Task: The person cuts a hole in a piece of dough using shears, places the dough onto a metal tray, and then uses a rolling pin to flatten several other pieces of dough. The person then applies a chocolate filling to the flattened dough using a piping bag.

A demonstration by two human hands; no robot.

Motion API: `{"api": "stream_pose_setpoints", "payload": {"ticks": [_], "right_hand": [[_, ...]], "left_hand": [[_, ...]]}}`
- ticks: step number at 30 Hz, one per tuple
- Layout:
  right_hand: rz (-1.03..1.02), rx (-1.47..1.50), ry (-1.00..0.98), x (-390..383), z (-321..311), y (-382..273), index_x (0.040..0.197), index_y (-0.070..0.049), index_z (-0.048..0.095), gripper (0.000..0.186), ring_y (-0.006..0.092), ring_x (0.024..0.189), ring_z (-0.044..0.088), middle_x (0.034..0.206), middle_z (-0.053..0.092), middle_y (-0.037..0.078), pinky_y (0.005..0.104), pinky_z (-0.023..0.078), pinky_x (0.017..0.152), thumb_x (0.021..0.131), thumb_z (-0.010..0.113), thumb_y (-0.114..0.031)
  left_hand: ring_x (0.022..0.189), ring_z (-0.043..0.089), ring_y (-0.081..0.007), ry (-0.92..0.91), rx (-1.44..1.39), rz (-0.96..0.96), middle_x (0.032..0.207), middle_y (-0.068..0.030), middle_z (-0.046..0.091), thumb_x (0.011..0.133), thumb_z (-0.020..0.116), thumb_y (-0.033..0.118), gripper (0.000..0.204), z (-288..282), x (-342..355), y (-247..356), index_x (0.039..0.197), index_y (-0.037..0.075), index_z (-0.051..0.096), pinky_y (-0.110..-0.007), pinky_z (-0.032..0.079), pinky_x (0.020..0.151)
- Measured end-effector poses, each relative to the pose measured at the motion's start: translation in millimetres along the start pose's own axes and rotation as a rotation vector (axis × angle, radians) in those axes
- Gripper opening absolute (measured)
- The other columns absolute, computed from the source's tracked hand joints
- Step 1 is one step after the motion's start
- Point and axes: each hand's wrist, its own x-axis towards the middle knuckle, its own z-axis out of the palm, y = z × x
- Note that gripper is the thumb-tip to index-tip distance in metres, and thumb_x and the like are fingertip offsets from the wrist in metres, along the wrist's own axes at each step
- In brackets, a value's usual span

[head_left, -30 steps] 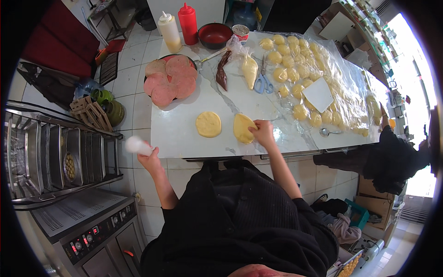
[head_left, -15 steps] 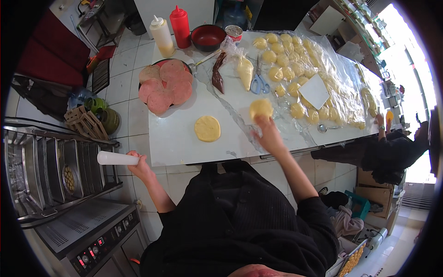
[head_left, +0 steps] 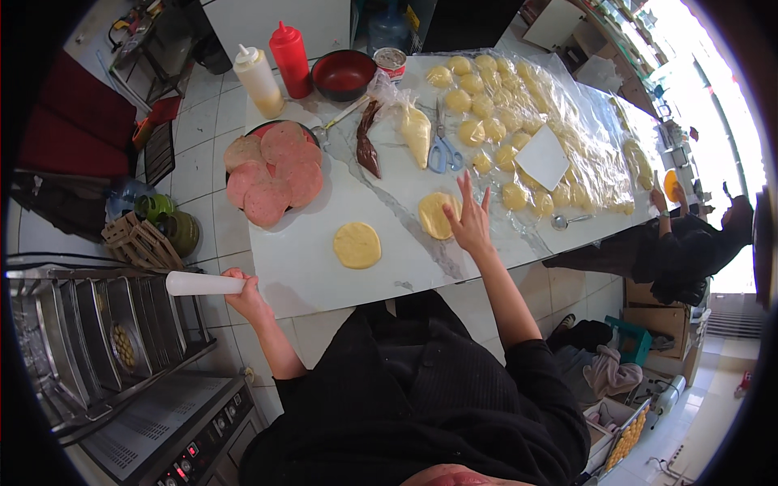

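My left hand [head_left: 250, 298] grips one end of a white rolling pin [head_left: 203, 283], held out past the table's left front corner. Fingers spread, my right hand [head_left: 472, 220] hovers at the right edge of a flattened dough disc [head_left: 435, 215] and holds nothing; whether a fingertip touches the dough I cannot tell. A second dough disc [head_left: 356, 245] lies flat to its left. Round pink meat slices [head_left: 270, 172] overlap on a dark plate at the table's left. Many dough balls [head_left: 471, 132] sit under clear plastic sheeting on the right, with a white square scraper [head_left: 543, 158] on top.
Behind the discs lie blue-handled scissors [head_left: 443, 154], a cream-filled piping bag [head_left: 416, 136] and a dark-filled one [head_left: 369, 146]. A red squeeze bottle [head_left: 290, 61], a pale one [head_left: 259, 83] and a bowl [head_left: 344, 74] line the back. A tray rack [head_left: 121, 324] stands left; another person [head_left: 677, 243] works at far right.
The dough piece my right hand was holding now lies on the table as a second disc. My right hand has opened. The whole view has shifted slightly.
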Motion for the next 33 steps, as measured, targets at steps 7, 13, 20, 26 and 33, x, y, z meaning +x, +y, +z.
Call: {"api": "stream_pose_setpoints", "payload": {"ticks": [7,13,20,26,33], "right_hand": [[-0.141,-0.232,0.027,-12.9,30.6,16.4,0.132,-0.007,0.016,0.069,0.0202,0.127,0.016,0.136,0.022,0.009,0.0502,-0.004,0.100,0.081,0.040,-0.047],[-0.406,-0.057,-0.311,-14.1,-22.0,55.4,0.133,-0.011,0.017,0.069,0.0214,0.129,0.011,0.139,0.016,0.005,0.0498,-0.007,0.100,0.080,0.040,-0.049],[0.015,0.422,0.427,156.7,-234.4,318.4,0.133,-0.018,0.012,0.061,0.0258,0.127,0.016,0.138,0.016,0.009,0.0475,0.009,0.102,0.085,0.046,-0.031],[0.189,-0.062,-0.025,233.9,-262.3,486.4,0.127,-0.013,0.032,0.062,0.0243,0.107,0.047,0.115,0.046,0.018,0.0532,0.028,0.092,0.077,0.054,-0.042],[0.208,0.766,0.010,259.6,-252.0,534.3,0.106,-0.005,0.054,0.038,0.0182,0.077,0.057,0.089,0.058,0.010,0.0295,0.047,0.069,0.081,0.052,-0.034]], "left_hand": [[0.065,0.036,-0.0116,-0.021,0.038,0.055,0.073,-0.0015,0.035,0.052,0.047,-0.010,0.030,42.1,-4.9,-4.2,0.074,0.008,0.038,-0.023,0.035,0.061],[0.066,0.037,-0.0111,-0.128,0.005,0.112,0.074,-0.0008,0.035,0.054,0.046,-0.012,0.031,105.1,-36.6,-11.6,0.077,0.008,0.039,-0.023,0.036,0.063],[0.065,0.036,-0.0098,-0.128,0.152,0.145,0.069,0.0001,0.034,0.056,0.047,-0.014,0.030,224.2,-124.8,-17.1,0.073,0.009,0.036,-0.022,0.035,0.063],[0.065,0.036,-0.0102,-0.167,0.344,0.050,0.071,-0.0002,0.033,0.056,0.045,-0.014,0.030,277.3,-185.8,-18.5,0.072,0.009,0.035,-0.023,0.034,0.063],[0.064,0.036,-0.0099,-0.154,0.306,0.039,0.070,-0.0002,0.033,0.052,0.045,-0.013,0.031,332.7,-192.9,-2.3,0.073,0.009,0.038,-0.021,0.034,0.060]]}}
